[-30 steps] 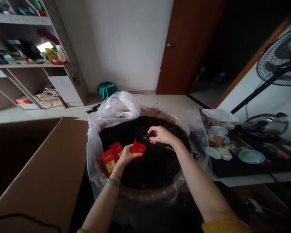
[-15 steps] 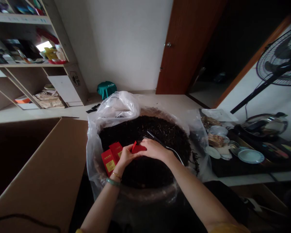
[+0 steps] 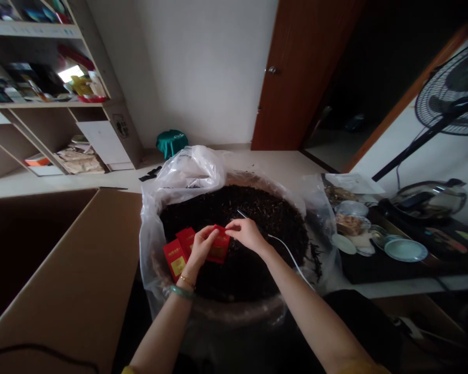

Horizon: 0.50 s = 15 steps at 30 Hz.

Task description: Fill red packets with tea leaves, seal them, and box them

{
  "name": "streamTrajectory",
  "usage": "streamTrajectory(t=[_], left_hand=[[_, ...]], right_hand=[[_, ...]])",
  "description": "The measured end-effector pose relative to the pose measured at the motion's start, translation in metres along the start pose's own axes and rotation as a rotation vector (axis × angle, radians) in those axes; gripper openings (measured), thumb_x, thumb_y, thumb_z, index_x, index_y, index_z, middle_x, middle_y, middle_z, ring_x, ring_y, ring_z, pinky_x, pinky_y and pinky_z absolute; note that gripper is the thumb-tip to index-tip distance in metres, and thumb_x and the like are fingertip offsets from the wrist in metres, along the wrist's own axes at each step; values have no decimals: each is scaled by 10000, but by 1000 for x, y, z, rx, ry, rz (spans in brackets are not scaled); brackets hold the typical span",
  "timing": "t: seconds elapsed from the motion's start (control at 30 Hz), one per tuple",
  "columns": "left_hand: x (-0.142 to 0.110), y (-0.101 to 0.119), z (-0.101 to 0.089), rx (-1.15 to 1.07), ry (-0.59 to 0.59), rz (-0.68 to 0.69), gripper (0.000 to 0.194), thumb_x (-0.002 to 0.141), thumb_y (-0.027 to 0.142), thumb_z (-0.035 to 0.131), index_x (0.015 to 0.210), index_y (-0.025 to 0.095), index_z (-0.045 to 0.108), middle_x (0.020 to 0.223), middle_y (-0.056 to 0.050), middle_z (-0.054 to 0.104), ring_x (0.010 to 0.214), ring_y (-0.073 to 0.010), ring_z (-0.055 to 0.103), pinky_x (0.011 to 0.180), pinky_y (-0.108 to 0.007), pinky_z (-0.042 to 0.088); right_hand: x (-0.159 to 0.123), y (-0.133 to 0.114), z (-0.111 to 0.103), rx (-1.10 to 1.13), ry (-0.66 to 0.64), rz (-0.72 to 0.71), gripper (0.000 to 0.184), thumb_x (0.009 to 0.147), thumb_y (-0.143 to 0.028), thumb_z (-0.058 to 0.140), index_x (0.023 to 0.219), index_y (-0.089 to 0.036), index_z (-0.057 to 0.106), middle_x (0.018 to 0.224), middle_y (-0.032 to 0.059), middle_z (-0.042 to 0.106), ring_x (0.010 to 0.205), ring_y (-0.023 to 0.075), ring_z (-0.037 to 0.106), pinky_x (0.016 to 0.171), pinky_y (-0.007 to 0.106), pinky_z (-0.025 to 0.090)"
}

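A red packet (image 3: 219, 250) with a gold panel hangs over the dark loose leaves, pinched at its top edge. My left hand (image 3: 203, 244) grips the top left part, thumb and fingers closed on it. At the top right corner, my right hand (image 3: 246, 232) pinches the same edge. Two more red packets lie to the left on the leaves: one (image 3: 175, 258) with a gold label, and another (image 3: 185, 238) partly behind it. Dark dried leaves (image 3: 273, 218) fill a round basket lined with clear plastic (image 3: 150, 208). Beyond my right hand, a thin metal-tipped tool (image 3: 242, 213) rests on the leaves, mostly hidden.
An open cardboard box (image 3: 81, 259) stands at the left. On the right, a low dark table holds a pale green dish (image 3: 405, 250), small bowls and a glass pot (image 3: 432, 198). A standing fan (image 3: 450, 93) is behind it. A white cable (image 3: 292, 257) runs beneath my right forearm.
The packet has turned from a folded, tilted position to hanging with its gold panel facing me. My right hand has drawn back slightly to its top right corner.
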<state>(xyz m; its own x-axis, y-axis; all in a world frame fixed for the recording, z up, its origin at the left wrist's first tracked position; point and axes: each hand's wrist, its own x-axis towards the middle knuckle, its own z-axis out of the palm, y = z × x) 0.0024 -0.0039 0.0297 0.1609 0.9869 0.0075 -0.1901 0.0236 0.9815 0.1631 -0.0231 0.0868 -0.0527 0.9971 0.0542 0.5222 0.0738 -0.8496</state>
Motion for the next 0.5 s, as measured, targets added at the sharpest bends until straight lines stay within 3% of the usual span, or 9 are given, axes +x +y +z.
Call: streamTrajectory(t=[0.3,0.4,0.5], left_hand=[[5,-6,-1,-67,43,-74,342,572,447,777,697,139,697,645,-14,680,588,-132,589,572,-227,446],[4,-5,0,-84,58,-78,362,595,437,763,797,140,717,762,-42,717,671,-155,626,626,-241,470],[3,-2,1,-112,9,-61,485,631,419,745,1032,158,666,921,-75,723,773,-180,653,693,-270,496]], right_hand=[[6,12,18,84,2,45,130,728,-280,667,767,-164,710,750,33,719,709,179,652,700,288,492],[7,16,20,85,9,30,128,727,-283,669,761,-168,712,754,31,723,714,181,654,717,297,493],[10,20,21,86,2,21,128,725,-271,664,784,-169,716,779,38,730,732,189,659,734,310,496]])
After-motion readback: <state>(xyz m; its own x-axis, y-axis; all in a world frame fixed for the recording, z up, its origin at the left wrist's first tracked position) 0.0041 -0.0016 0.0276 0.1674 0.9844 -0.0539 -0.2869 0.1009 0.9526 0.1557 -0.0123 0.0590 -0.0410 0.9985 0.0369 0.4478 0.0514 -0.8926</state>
